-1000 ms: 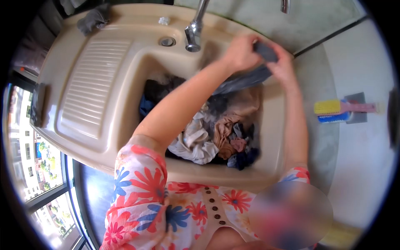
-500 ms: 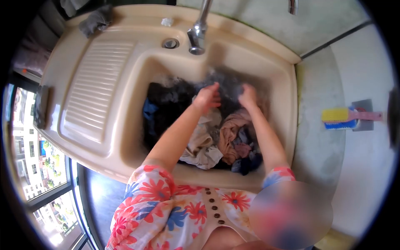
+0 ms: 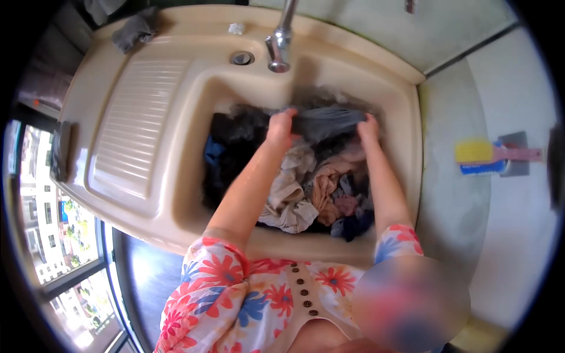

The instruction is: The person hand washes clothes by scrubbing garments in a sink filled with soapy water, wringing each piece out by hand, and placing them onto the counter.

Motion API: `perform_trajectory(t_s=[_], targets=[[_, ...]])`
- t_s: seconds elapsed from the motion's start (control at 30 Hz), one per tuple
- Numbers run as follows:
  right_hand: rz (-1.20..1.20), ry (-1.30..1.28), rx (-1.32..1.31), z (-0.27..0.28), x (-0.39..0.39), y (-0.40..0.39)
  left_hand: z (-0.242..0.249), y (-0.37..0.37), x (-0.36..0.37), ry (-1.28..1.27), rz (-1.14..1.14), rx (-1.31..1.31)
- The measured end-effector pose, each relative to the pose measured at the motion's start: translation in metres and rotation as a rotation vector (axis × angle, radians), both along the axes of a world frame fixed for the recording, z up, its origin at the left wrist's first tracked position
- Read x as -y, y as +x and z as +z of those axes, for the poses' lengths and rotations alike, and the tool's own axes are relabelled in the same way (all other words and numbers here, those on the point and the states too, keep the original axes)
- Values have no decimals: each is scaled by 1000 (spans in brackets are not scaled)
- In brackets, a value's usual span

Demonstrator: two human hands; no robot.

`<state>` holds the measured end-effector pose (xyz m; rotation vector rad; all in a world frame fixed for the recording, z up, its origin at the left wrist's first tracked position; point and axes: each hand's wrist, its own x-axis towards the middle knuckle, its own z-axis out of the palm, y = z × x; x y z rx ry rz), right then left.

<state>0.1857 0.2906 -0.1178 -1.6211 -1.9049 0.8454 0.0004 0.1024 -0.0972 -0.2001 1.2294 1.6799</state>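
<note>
A dark grey cloth (image 3: 328,122) is stretched between my two hands at the back of the sink basin (image 3: 189,147). My left hand (image 3: 281,126) grips its left end, and my right hand (image 3: 369,127) is closed on its right end. Below my hands lie a beige cloth (image 3: 291,191) and a brown-pink cloth (image 3: 329,185). Black cloth (image 3: 229,159) fills the left part of the basin, with a bit of blue cloth (image 3: 213,150) at its edge. A dark blue cloth (image 3: 352,226) is at the front right.
The metal faucet (image 3: 279,52) hangs over the basin's back edge. A ribbed drainboard (image 3: 141,120) is on the left, with a grey cloth (image 3: 135,29) behind it. Brushes (image 3: 482,154) hang on the right wall. A drain knob (image 3: 242,57) sits near the faucet.
My hands have moved apart, my right one to the right and my left slightly left and up. Both have taken hold of the grey cloth, which is now stretched between them.
</note>
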Motion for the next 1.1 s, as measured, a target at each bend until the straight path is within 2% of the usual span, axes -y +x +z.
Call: perform_trajectory(t_s=[0.03,0.07,0.13,0.17,0.2,0.27,0.37,0.43,0.47,0.5,0.57,0.6,0.7,0.8,0.87,0.9,0.93,1.0,1.03,1.1], targets=[[-28,-143,-240,41,18,0,0,-9,6,-30,-33,-31],[-26,188,19,8,-1,14,-1,-12,9,-62,-76,-61],[147,310,457,-15,32,17,-34,-1,5,-125,-230,-393],[234,367,672,-22,46,17,-32,4,9,-162,-306,-562],[320,278,710,-25,46,18,-29,6,12,-191,-398,-574],[478,98,778,-26,42,26,-24,1,16,-60,-327,-354],[404,88,509,4,-1,23,-22,-10,21,100,-231,-142],[415,-200,49,102,3,10,-9,-12,27,108,-217,-44],[455,-192,9,164,21,1,-8,-8,26,98,-165,-58],[540,-102,-202,200,33,-1,-5,-6,27,77,-175,-73],[634,-69,-320,250,30,-4,8,-4,30,32,-201,-105],[652,-63,-433,267,35,-7,12,-3,32,60,-234,-102],[712,18,-527,283,40,-9,25,0,40,125,-308,-91],[670,56,-351,229,39,-16,42,8,44,169,-349,-58],[695,62,-196,151,31,-15,49,14,47,200,-372,-16],[666,185,-21,94,17,-11,49,18,49,199,-392,-21],[615,175,75,62,29,-10,50,20,49,196,-411,-25],[608,222,437,0,40,2,50,26,52,183,-439,-20],[520,168,567,-6,50,3,50,27,54,175,-439,-6],[499,51,621,4,40,-7,49,30,57,161,-442,30]])
